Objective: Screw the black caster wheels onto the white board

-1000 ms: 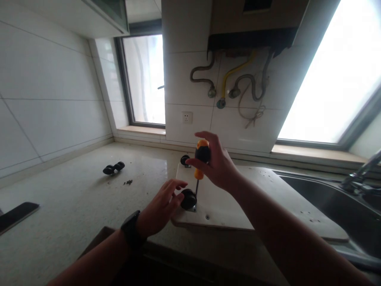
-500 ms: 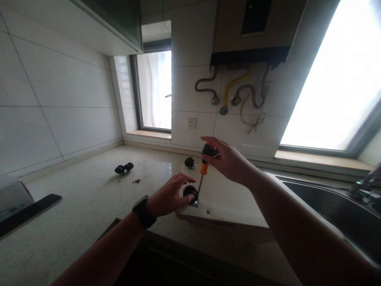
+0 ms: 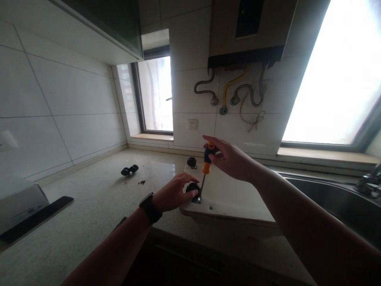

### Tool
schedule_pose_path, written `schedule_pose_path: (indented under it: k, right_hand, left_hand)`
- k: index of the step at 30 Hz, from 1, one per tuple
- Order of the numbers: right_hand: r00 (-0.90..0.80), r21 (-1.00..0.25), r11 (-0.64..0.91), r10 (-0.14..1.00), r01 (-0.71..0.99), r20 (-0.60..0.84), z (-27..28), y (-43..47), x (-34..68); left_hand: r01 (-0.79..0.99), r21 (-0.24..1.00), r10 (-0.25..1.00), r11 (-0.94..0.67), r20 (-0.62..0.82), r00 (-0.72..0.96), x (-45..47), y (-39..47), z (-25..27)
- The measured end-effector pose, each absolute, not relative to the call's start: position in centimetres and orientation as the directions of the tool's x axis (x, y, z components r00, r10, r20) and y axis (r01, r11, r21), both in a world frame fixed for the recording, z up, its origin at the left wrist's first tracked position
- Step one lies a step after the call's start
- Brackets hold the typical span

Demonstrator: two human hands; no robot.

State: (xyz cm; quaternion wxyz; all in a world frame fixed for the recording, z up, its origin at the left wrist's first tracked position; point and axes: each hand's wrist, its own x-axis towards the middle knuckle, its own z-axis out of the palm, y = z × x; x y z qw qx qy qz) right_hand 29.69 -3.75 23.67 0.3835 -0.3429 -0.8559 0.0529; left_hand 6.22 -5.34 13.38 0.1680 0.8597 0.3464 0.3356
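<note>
- The screwdriver (image 3: 206, 168) could slip off the screw, probably because its shaft leans slightly and pressure through the handle may not run straight down.
- A slip would endanger the left hand (image 3: 175, 192), whose thumb and fingers lie just beside the shaft, below the right hand's grip.
- The near caster (image 3: 193, 186) could swivel against the shaft if the left hand's hold is too light; its metal plate (image 3: 196, 200) lies directly under the tool.
- The white board (image 3: 232, 194) beneath both grips could shift if pushed sideways, as neither hand visibly presses on it.
- The right hand (image 3: 220, 153) wraps the screwdriver's handle from the side, fingers curled around it, index finger reaching over the top, forearm slanting in.
- The left hand reaches in low, below the right hand's grip, its thumb across the near caster and its fingers arched beyond, cupping it loosely.
- The tip is dim and small, so whether it sits in a screw head is uncertain.
</note>
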Motion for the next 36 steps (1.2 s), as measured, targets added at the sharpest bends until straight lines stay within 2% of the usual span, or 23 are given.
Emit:
schedule_pose_path:
  k: [10,16,23,28,36]
  right_hand:
    - [-0.400,-0.224,0.690,0.619,0.689,0.676,24.0,-3.7,30.1]
    - [-0.425,-0.126,0.653,0.614,0.747,0.665,24.1,-3.8,29.6]
    - [-0.445,-0.215,0.662,0.674,0.718,0.590,24.4,-4.4,29.3]
    - [-0.487,-0.260,0.693,0.679,0.673,0.549,25.0,-4.7,28.9]
    - [-0.419,-0.147,0.652,0.626,0.744,0.658,25.2,-4.2,27.7]
  left_hand:
    - [0.526,0.549,0.759,-0.650,0.436,0.484,7.0,-5.1,12.6]
    - [0.487,0.576,0.752,-0.656,0.447,0.485,8.0,-4.8,13.0]
    - [0.429,0.659,0.777,-0.617,0.429,0.460,8.7,-4.1,12.2]
    - [0.320,0.761,0.805,-0.565,0.422,0.418,9.0,-4.0,11.5]
    - [0.270,0.821,0.858,-0.503,0.437,0.272,10.2,-3.5,10.9]
